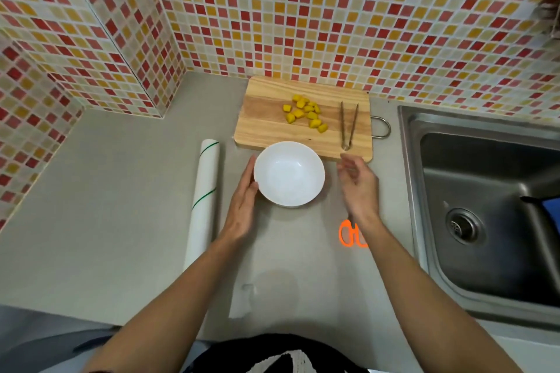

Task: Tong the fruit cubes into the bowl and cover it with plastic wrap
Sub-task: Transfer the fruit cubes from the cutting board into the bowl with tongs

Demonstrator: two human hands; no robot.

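Lying lengthwise at far left on the grey counter [121, 206]: plastic wrap roll [203, 203]. Flat against the white bowl's [289, 174] left side with straight fingers, gripping nothing: left hand [242, 206]. Heaped on the cutting board [263, 118] just behind the bowl: yellow fruit cubes [306, 113]. Resting near the board's right edge, untouched: tongs [348, 124]. Hovering relaxed and empty right of the bowl: right hand [359, 183]. Partly hidden under that wrist: orange scissors [348, 234]. Farthest right: steel sink [485, 191].

white bowl [289, 174], yellow fruit cubes [305, 113], orange scissors [351, 234], white green-striped plastic wrap roll [203, 200], red-orange-cream mosaic wall tiles [303, 27]
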